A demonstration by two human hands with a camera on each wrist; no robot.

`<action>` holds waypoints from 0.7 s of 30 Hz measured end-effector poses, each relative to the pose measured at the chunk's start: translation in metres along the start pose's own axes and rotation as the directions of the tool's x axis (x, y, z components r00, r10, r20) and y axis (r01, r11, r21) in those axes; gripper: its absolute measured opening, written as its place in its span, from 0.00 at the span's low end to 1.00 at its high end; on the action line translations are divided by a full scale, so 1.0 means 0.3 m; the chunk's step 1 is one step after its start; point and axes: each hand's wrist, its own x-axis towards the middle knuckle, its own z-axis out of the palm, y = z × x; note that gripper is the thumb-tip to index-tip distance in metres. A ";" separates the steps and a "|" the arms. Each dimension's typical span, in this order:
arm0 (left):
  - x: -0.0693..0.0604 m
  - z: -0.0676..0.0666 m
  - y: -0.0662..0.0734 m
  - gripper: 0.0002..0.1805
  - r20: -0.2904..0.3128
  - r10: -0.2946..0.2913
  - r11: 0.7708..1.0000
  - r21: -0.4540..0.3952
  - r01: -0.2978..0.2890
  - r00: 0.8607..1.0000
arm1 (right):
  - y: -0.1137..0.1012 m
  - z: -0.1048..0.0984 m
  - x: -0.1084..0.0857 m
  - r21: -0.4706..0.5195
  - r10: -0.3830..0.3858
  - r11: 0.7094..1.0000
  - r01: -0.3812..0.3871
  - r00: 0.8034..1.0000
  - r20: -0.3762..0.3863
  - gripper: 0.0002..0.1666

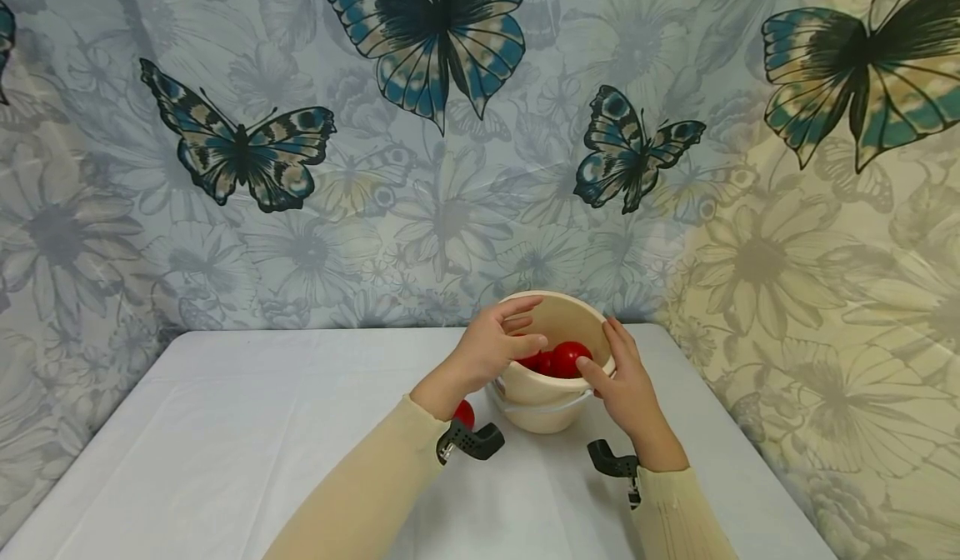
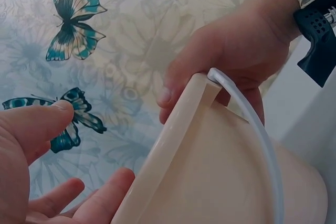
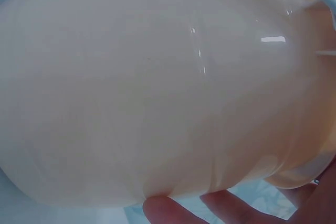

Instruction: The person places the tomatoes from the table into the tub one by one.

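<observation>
A cream plastic bucket (image 1: 543, 421) with a pale handle (image 1: 551, 407) stands towards the back of the table, right of centre. Several smooth red balls (image 1: 570, 359) lie inside it. My right hand (image 1: 633, 389) grips the bucket's right rim, thumb over the edge and fingers along the outer wall. In the right wrist view its fingers (image 3: 231, 208) lie against the bucket wall. My left hand (image 1: 487, 345) is at the left rim, its fingers spread and holding nothing. Whether it touches the rim I cannot tell. The left wrist view shows its thumb (image 2: 39, 124) apart from the fingers.
Another red ball (image 1: 464, 414) sits on the table left of the bucket, partly hidden by my left wrist. A white cloth covers the table (image 1: 247, 435). Behind it hangs a floral sheet (image 1: 450, 235) with butterflies. Black camera mounts (image 1: 480, 442) are on both wrists.
</observation>
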 end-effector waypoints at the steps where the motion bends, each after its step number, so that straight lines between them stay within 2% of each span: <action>1: -0.003 -0.001 0.002 0.31 0.003 0.003 1.000 -0.006 -0.003 1.000 | 0.001 0.000 0.001 -0.001 -0.002 1.000 0.002 1.000 0.000 0.48; 6: -0.034 -0.015 0.003 0.32 0.025 0.023 0.999 -0.045 -0.022 0.999 | 0.001 -0.002 0.000 -0.007 -0.002 1.000 0.002 1.000 0.000 0.48; 15: -0.122 -0.045 -0.014 0.31 -0.017 0.045 0.989 -0.140 -0.047 0.999 | -0.001 -0.006 -0.002 -0.009 0.006 1.000 -0.006 1.000 0.011 0.49; 19: -0.166 -0.071 -0.017 0.32 -0.013 0.067 0.990 -0.121 -0.068 0.998 | 0.002 -0.005 -0.002 -0.008 0.003 1.000 -0.002 1.000 0.010 0.49; 21: -0.193 -0.094 -0.021 0.33 -0.019 0.058 0.993 -0.107 -0.059 0.998 | 0.004 -0.002 -0.002 -0.009 -0.002 1.000 0.002 1.000 0.010 0.49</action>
